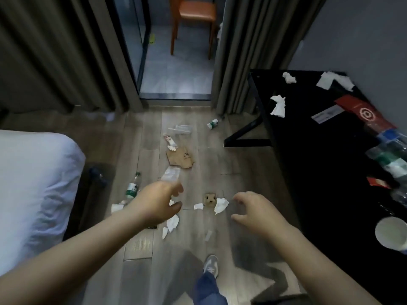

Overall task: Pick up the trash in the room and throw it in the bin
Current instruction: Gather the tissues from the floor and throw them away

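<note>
Trash lies scattered over the wooden floor. White crumpled tissues lie in the middle, beside a small brown cardboard scrap. More tissue pieces lie under my left hand, which hovers above the floor with loosely curled fingers, holding nothing. My right hand hovers to the right of the tissues, fingers spread and curved, empty. A plastic bottle lies left, another bottle farther off. A larger cardboard piece and clear plastic wrappers lie farther ahead. No bin is in view.
A bed with white bedding stands at left. A black desk at right carries tissues, bottles, a red booklet and a white cup. Grey curtains flank a doorway with an orange chair beyond. My shoe shows below.
</note>
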A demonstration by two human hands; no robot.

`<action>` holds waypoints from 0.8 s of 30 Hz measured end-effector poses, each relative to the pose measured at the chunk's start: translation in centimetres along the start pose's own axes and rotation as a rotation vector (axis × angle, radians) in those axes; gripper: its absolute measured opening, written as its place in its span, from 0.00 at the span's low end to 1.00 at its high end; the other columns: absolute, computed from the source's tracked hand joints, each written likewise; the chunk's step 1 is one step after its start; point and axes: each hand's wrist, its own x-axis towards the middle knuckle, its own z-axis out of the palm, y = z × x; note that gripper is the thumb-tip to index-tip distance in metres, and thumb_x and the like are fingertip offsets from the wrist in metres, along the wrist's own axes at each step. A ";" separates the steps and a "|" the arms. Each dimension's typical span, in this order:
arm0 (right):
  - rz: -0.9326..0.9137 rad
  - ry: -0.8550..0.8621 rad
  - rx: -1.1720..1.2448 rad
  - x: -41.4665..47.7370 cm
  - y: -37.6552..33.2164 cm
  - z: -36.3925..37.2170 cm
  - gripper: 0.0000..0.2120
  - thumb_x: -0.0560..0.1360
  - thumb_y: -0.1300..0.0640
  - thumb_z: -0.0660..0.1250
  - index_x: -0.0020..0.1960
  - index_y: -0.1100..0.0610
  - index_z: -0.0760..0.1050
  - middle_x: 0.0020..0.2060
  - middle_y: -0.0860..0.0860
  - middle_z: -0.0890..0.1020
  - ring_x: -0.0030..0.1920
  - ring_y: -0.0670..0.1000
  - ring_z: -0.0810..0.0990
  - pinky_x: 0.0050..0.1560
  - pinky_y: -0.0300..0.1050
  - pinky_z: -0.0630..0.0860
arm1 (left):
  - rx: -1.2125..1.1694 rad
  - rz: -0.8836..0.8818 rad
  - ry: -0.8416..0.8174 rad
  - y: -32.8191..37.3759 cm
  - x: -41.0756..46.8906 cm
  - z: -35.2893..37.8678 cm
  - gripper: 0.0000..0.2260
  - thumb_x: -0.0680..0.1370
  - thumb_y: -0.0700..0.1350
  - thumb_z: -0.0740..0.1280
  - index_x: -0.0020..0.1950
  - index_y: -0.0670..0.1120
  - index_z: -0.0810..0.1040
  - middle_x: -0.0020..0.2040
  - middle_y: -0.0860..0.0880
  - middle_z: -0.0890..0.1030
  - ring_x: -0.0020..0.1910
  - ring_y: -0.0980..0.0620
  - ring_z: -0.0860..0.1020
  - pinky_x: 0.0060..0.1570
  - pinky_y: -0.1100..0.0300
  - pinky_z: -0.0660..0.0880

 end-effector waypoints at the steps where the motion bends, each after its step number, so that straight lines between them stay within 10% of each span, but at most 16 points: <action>1: 0.011 -0.018 0.007 1.7 1.0 0.4 0.16 0.72 0.52 0.67 0.59 0.52 0.76 0.53 0.50 0.78 0.56 0.51 0.77 0.52 0.43 0.73 | -0.007 -0.025 -0.010 -0.2 1.6 0.8 0.13 0.76 0.50 0.66 0.59 0.51 0.74 0.54 0.55 0.79 0.52 0.55 0.77 0.50 0.60 0.74; 24: 0.104 -0.155 -0.018 33.1 19.8 37.3 0.17 0.73 0.52 0.66 0.61 0.53 0.76 0.55 0.49 0.80 0.55 0.50 0.78 0.50 0.42 0.73 | -0.028 -0.091 -0.207 -22.2 29.2 39.0 0.12 0.76 0.49 0.65 0.58 0.49 0.76 0.53 0.54 0.80 0.51 0.53 0.78 0.45 0.61 0.72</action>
